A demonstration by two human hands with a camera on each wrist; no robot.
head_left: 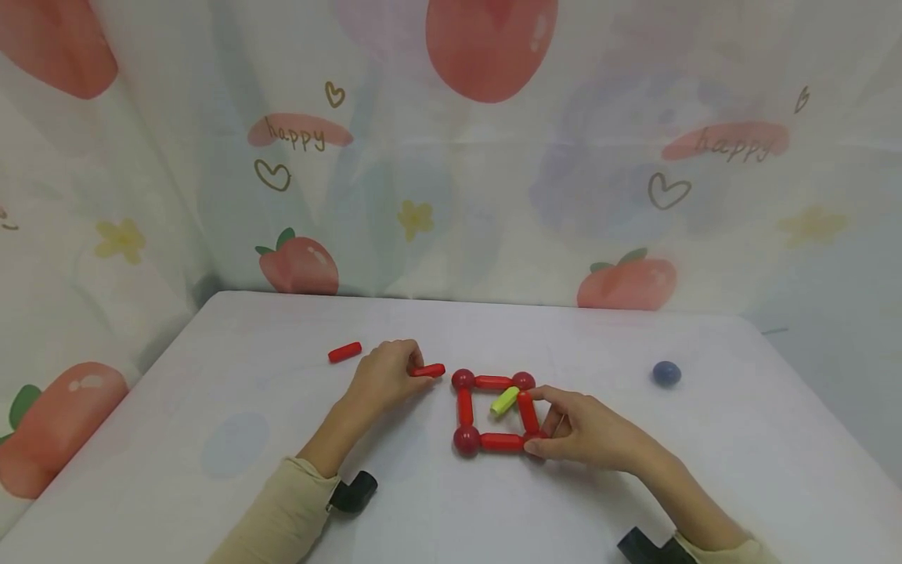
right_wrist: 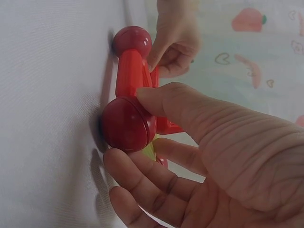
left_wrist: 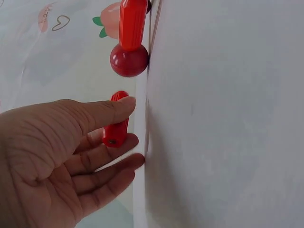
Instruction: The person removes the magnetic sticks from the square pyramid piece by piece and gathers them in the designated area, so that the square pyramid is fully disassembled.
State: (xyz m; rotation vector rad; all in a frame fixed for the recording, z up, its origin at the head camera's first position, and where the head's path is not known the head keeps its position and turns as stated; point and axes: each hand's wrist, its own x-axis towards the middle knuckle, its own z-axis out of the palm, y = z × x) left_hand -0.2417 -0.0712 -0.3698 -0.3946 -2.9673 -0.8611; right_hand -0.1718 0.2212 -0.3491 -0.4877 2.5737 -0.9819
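In the head view, four-sided and flat on the table lies a frame of red magnetic rods and dark red balls (head_left: 467, 441). My left hand (head_left: 384, 376) pinches a loose red rod (left_wrist: 116, 118) between thumb and fingers, just left of the frame's far left ball (head_left: 463, 380). My right hand (head_left: 592, 431) holds the frame's right side, thumb against the near right ball (right_wrist: 127, 124) and index finger by the far right corner. Inside the frame, a yellow-green rod (head_left: 504, 402) slants toward that far corner, its end close to the index fingertip.
Another red rod (head_left: 344, 352) lies beyond my left hand. A blue ball (head_left: 666, 374) sits far to the right on the white table (head_left: 141, 470). Behind the table's back edge hangs a printed curtain (head_left: 451, 180).
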